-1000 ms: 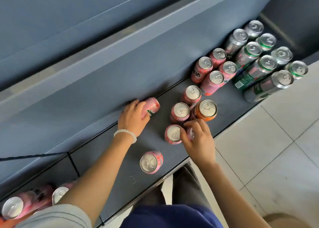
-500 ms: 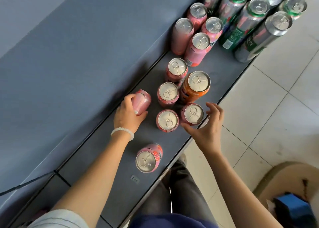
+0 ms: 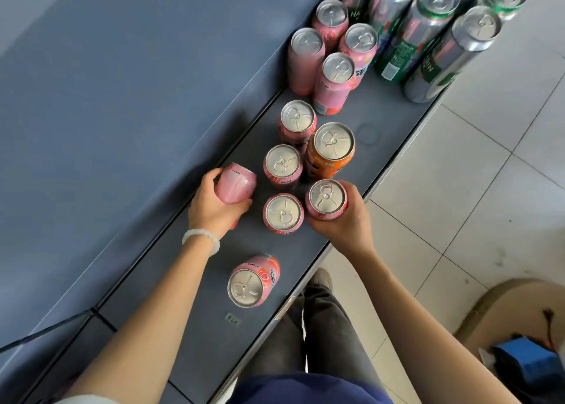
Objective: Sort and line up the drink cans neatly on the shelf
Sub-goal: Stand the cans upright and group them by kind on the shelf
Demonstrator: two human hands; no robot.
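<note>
**A:** What's in front of the person?

**B:** A long grey-blue shelf [image 3: 388,119] running along a wall panel of the same colour, with a tiled floor [image 3: 489,189] to its right. At the far end stands a cluster of tall silver-and-green cans [image 3: 428,36], packed close. Just nearer, four tall pink cans [image 3: 333,82] stand in a tight group of their own.

**A:** And closer in?

**B:** A loose bunch of short cans. One orange can [image 3: 331,149] stands upright, touching a short pink can [image 3: 296,122] behind it and another pink can [image 3: 282,166] to its left. A further pink one [image 3: 282,214] stands between the two hands. Nearest of all, well apart from the bunch, a lone pink can [image 3: 252,281] stands by itself in the middle of the shelf.

**A:** What are the hands doing?

**B:** The left hand [image 3: 214,207], with a white bead bracelet [image 3: 201,240] at the wrist, is wrapped round a tilted pink can [image 3: 235,183] near the back edge; its top points away, so I see only its side. The right hand [image 3: 345,223] grips an upright pink can [image 3: 326,198] at the shelf's front edge, just below the orange one, fingers curled round its body.
</note>
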